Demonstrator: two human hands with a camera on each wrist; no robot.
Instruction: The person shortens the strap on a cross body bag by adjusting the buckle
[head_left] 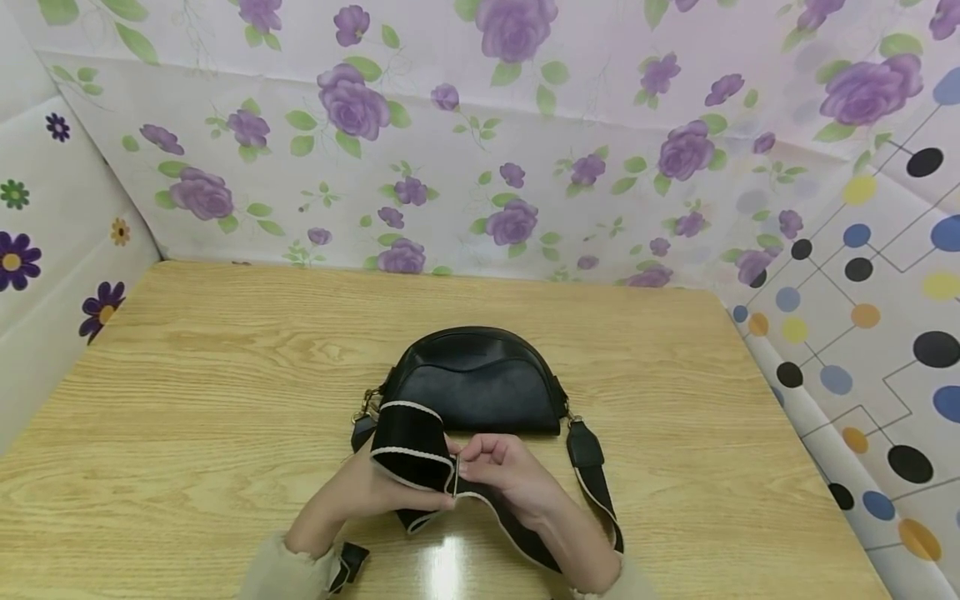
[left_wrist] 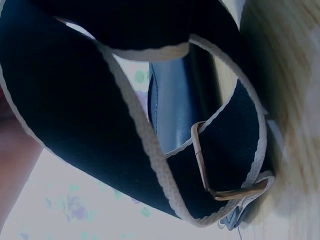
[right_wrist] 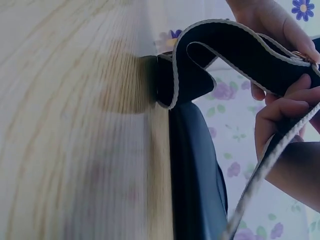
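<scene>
A black half-moon handbag (head_left: 480, 392) lies on the table in front of both hands. Its wide black strap (head_left: 408, 429) has white edges and is folded into a loop above my left hand (head_left: 356, 492). That hand grips the strap beside a thin metal slider buckle (head_left: 456, 477). With curled fingers and thumb, my right hand (head_left: 517, 479) pinches the strap just right of the buckle. The left wrist view shows the loop close up, with a metal buckle (left_wrist: 202, 167) around the webbing. Both hands meet at the strap in the right wrist view, where the left fingertips are partly hidden.
Metal clasps (head_left: 574, 419) join the strap to the bag's sides. A black strap piece (head_left: 349, 565) lies by the left sleeve. The wooden table (head_left: 247, 358) meets a flower-print sheet (head_left: 465, 167) behind and a dotted sheet (head_left: 862, 358) on the right.
</scene>
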